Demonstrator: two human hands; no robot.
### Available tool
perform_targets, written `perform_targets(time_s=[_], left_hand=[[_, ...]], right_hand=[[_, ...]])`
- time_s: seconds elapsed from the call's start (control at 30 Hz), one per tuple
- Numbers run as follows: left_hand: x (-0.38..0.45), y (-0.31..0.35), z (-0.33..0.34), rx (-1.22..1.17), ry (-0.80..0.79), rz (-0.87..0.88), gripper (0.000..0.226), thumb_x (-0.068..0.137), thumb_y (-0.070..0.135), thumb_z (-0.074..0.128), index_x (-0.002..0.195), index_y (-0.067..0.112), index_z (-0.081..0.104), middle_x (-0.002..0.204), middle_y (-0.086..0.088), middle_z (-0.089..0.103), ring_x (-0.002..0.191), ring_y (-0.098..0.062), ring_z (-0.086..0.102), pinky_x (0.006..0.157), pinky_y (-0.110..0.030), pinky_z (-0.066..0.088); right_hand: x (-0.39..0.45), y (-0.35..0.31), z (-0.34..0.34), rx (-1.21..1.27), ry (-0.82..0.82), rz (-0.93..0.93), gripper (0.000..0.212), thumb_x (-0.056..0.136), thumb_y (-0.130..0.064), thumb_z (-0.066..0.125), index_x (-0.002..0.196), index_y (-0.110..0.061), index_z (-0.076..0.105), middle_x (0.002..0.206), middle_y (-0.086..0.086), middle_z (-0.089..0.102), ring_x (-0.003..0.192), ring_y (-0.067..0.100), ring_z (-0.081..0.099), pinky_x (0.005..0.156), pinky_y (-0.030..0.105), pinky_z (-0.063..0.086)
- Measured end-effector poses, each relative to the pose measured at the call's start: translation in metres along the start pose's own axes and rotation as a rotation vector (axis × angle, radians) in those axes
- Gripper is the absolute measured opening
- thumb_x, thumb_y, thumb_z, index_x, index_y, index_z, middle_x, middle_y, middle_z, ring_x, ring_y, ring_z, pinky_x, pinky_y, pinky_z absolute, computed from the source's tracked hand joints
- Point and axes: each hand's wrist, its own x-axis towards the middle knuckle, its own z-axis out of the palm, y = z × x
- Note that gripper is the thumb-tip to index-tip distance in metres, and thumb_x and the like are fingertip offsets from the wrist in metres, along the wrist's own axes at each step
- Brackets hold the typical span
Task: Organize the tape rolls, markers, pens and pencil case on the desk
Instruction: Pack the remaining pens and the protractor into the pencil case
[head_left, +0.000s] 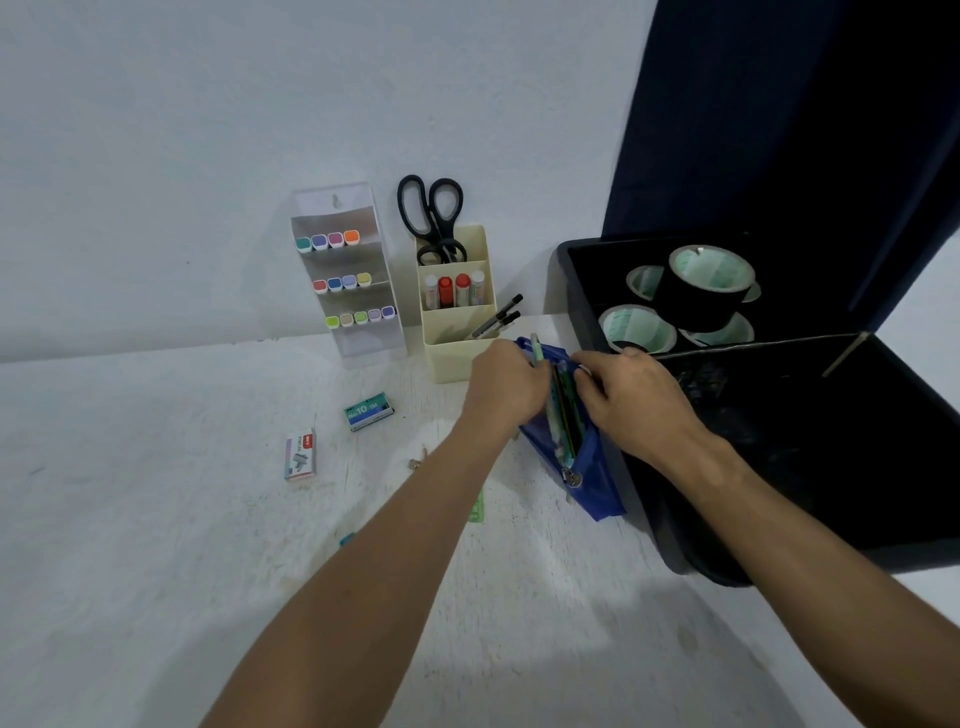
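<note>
Both hands, left hand (506, 387) and right hand (631, 402), pinch the blue pencil case (582, 467) open with curled fingers; next, zip it.

The white desk (156, 519) carries all items. At the rear, against the wall, stands a clear marker rack (349, 275) (three tiers of coloured caps), with a cream desk organizer (457, 332) just beside it. Two small boxes lie apart toward the left: a teal staple box (369, 411) and a white staple box (301, 453). A blue pencil case (582, 467) lies open, touching the black storage bin (779, 415) on the right
</note>
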Motion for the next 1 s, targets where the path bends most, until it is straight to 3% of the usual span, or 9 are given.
perform_targets(time_s=[0.13, 0.2, 0.27, 0.37, 0.47, 0.53, 0.7, 0.87, 1.0], left_hand=[[-0.002, -0.008, -0.005, 0.084, -0.001, 0.033, 0.029, 0.087, 0.019, 0.054, 0.061, 0.007, 0.054, 0.053, -0.002, 0.049, 0.052, -0.02, 0.05, 0.051, -0.027, 0.043], [-0.007, -0.014, -0.013, 0.088, 0.001, 0.06, 0.027, 0.084, 0.009, 0.051, 0.058, 0.006, 0.056, 0.054, -0.003, 0.051, 0.049, -0.014, 0.045, 0.052, -0.025, 0.037], [-0.013, -0.02, -0.022, 0.069, 0.001, 0.084, 0.025, 0.084, 0.004, 0.049, 0.077, 0.004, 0.072, 0.07, -0.004, 0.064, 0.062, -0.014, 0.054, 0.06, -0.024, 0.04], [-0.02, -0.03, -0.035, 0.078, 0.018, 0.074, 0.029, 0.088, 0.005, 0.05, 0.104, 0.008, 0.073, 0.096, -0.004, 0.071, 0.087, -0.019, 0.063, 0.073, -0.021, 0.044], [-0.022, -0.042, -0.043, 0.102, 0.022, 0.029, 0.03, 0.087, 0.008, 0.053, 0.112, 0.013, 0.07, 0.109, -0.006, 0.07, 0.09, -0.017, 0.062, 0.075, -0.02, 0.043], [-0.022, -0.049, -0.047, 0.095, 0.015, -0.007, 0.029, 0.087, 0.009, 0.055, 0.111, 0.014, 0.07, 0.107, -0.008, 0.07, 0.085, -0.017, 0.063, 0.074, -0.022, 0.045], [-0.028, -0.073, -0.055, 0.199, -0.007, -0.119, 0.021, 0.084, 0.017, 0.062, 0.102, 0.011, 0.07, 0.097, -0.009, 0.069, 0.074, -0.019, 0.062, 0.068, -0.028, 0.052], [-0.041, -0.095, -0.062, 0.4, -0.064, -0.184, 0.028, 0.082, 0.028, 0.068, 0.086, 0.001, 0.068, 0.081, -0.012, 0.069, 0.078, -0.024, 0.065, 0.072, -0.035, 0.055], [-0.05, -0.102, -0.063, 0.389, -0.084, -0.238, 0.03, 0.081, 0.031, 0.07, 0.085, 0.002, 0.064, 0.074, -0.012, 0.067, 0.066, -0.022, 0.063, 0.069, -0.036, 0.058]], right_hand=[[0.0, 0.001, 0.0, -0.001, 0.007, -0.01, 0.022, 0.095, -0.024, 0.045, 0.095, -0.011, 0.063, 0.075, 0.012, 0.063, 0.078, 0.029, 0.051, 0.061, 0.029, 0.03], [0.0, 0.0, 0.0, 0.0, 0.003, -0.014, 0.022, 0.095, -0.024, 0.045, 0.095, -0.012, 0.063, 0.074, 0.011, 0.063, 0.077, 0.028, 0.05, 0.061, 0.029, 0.03], [0.0, 0.0, 0.001, -0.007, 0.002, -0.017, 0.022, 0.095, -0.024, 0.045, 0.099, -0.013, 0.064, 0.076, 0.012, 0.064, 0.075, 0.026, 0.047, 0.061, 0.029, 0.03], [0.0, 0.0, 0.001, -0.037, 0.01, 0.0, 0.026, 0.094, -0.024, 0.047, 0.11, -0.013, 0.064, 0.079, 0.016, 0.065, 0.078, 0.03, 0.051, 0.062, 0.029, 0.033], [-0.002, -0.003, 0.005, -0.168, 0.067, -0.062, 0.017, 0.09, -0.018, 0.053, 0.09, -0.007, 0.067, 0.064, 0.016, 0.06, 0.071, 0.034, 0.052, 0.065, 0.035, 0.036], [-0.002, -0.006, 0.008, -0.247, 0.069, -0.081, 0.017, 0.089, -0.018, 0.054, 0.083, -0.007, 0.065, 0.062, 0.014, 0.059, 0.073, 0.034, 0.053, 0.07, 0.038, 0.034], [-0.001, -0.007, 0.006, -0.257, 0.028, -0.058, 0.024, 0.093, -0.022, 0.05, 0.105, -0.009, 0.066, 0.076, 0.016, 0.065, 0.086, 0.035, 0.053, 0.079, 0.04, 0.032], [-0.002, -0.007, 0.006, -0.25, -0.017, -0.102, 0.027, 0.094, -0.027, 0.047, 0.109, -0.014, 0.065, 0.079, 0.01, 0.065, 0.088, 0.029, 0.051, 0.083, 0.039, 0.029], [-0.003, -0.01, 0.005, -0.199, -0.072, -0.13, 0.027, 0.096, -0.026, 0.046, 0.114, -0.016, 0.064, 0.082, 0.007, 0.066, 0.091, 0.028, 0.053, 0.087, 0.04, 0.029]])
